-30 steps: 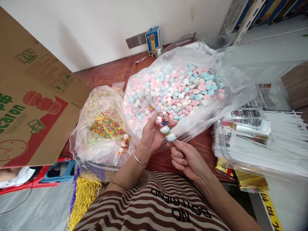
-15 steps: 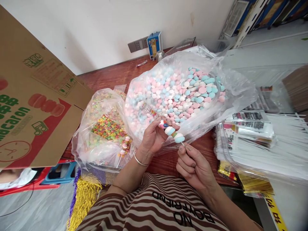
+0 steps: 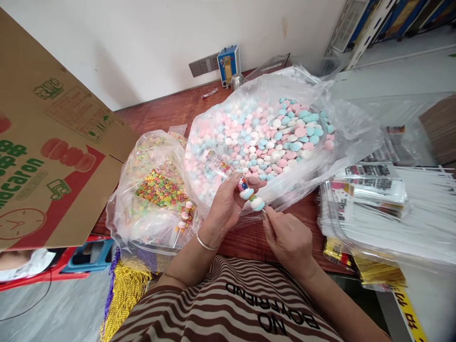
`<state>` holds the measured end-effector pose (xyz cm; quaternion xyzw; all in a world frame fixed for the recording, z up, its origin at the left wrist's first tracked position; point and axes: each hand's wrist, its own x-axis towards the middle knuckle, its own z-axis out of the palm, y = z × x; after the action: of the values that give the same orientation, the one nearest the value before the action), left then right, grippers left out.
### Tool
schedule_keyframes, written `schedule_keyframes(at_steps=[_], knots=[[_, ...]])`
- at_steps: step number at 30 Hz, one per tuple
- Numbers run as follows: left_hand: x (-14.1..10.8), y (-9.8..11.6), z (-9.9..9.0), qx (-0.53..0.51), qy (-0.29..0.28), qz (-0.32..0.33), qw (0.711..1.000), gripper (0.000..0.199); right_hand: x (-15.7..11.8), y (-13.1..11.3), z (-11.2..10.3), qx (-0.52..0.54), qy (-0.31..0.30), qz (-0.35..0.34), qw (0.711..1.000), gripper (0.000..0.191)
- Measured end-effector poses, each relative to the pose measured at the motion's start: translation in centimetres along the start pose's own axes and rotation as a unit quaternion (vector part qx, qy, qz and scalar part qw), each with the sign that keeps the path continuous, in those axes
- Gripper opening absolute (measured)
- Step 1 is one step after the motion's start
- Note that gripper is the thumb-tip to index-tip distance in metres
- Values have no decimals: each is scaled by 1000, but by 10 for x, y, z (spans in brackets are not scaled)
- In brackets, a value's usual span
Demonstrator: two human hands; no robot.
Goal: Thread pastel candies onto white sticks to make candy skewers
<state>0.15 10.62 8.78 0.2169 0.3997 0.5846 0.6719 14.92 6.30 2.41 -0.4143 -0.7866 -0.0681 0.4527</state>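
Between my two hands is a candy skewer, with blue-and-white macaron-shaped sweets and smaller coloured pieces threaded on a thin white stick. My left hand closes round its upper part, together with a printed clear wrapper that sticks out beyond the fingers. My right hand is closed on the stick's lower end, just below the last sweet. Behind them lies a large clear bag of pink, white and blue candies. To the left sits a smaller bag of coloured ring candies, with another finished-looking skewer on it.
A cardboard box stands at the left. On the right, a clear tray holds white sticks and printed wrappers. A blue device stands by the wall socket. The reddish wooden table lies beneath.
My right hand has turned palm down on the stick. The skewer has shifted slightly left and toward me, and more of the wrapper shows beyond my left hand.
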Motion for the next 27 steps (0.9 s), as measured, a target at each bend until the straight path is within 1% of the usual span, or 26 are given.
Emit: schedule_keyframes(at_steps=[2, 3, 4, 5, 6, 7, 8, 9, 10, 11, 12, 13, 14, 15, 16, 17, 18, 19, 22, 24, 25, 27], knots=[[0, -1, 0, 5, 16, 3, 1000, 23, -1, 3, 2, -61, 5, -56, 997, 22], [1, -2, 0, 4, 21, 5, 1000, 22, -2, 4, 3, -70, 5, -64, 995, 22], [1, -3, -1, 0, 21, 5, 1000, 21, -2, 5, 3, -62, 4, -57, 996, 20], [1, -3, -2, -7, 14, 5, 1000, 21, -2, 5, 3, -36, -2, -32, 999, 17], [2, -4, -3, -17, 1, 4, 1000, 21, -1, 5, 2, 12, -14, 13, 1000, 14], [2, -4, -4, -28, -18, 6, 999, 20, 0, 4, 1, 86, -35, 80, 992, 14], [2, -5, -6, -38, -39, 9, 998, 19, 1, 2, 0, 184, -65, 162, 967, 17], [1, -5, -7, -45, -61, 14, 997, 19, 2, 0, -2, 300, -97, 250, 916, 23], [1, -6, -9, -48, -83, 20, 995, 18, 4, -2, -4, 420, -126, 332, 835, 28], [2, -6, -10, -47, -101, 23, 994, 18, 5, -5, -6, 530, -146, 398, 734, 31], [2, -7, -12, -43, -114, 19, 992, 18, 6, -7, -7, 622, -154, 443, 627, 31], [3, -7, -13, -39, -123, 9, 992, 19, 7, -10, -8, 691, -152, 467, 530, 30], [4, -7, -15, -36, -126, -6, 991, 19, 7, -12, -8, 739, -147, 478, 452, 28], [5, -6, -16, -38, -124, -20, 991, 19, 7, -14, -7, 769, -142, 481, 396, 25], [7, -5, -17, -45, -115, -27, 992, 18, 6, -15, -6, 788, -138, 480, 361, 23], [8, -3, -17, -57, -104, -24, 993, 18, 6, -16, -5, 799, -134, 479, 339, 21], [10, 1, -18, -72, -91, -12, 993, 20, 5, -16, -3, 805, -131, 477, 328, 21], [12, 5, -19, -86, -78, 6, 993, 25, 4, -16, -2, 808, -129, 475, 322, 21], [17, 19, -23, -111, -48, 57, 991, 41, 1, -14, 1, 808, -131, 475, 323, 22], [19, 25, -27, -112, -35, 63, 991, 46, 1, -14, 2, 806, -143, 473, 324, 22], [19, 26, -28, -109, -28, 56, 992, 45, 2, -14, 3, 806, -150, 472, 325, 23], [19, 25, -30, -97, -22, 31, 995, 35, 3, -17, 5, 801, -165, 470, 333, 24]])
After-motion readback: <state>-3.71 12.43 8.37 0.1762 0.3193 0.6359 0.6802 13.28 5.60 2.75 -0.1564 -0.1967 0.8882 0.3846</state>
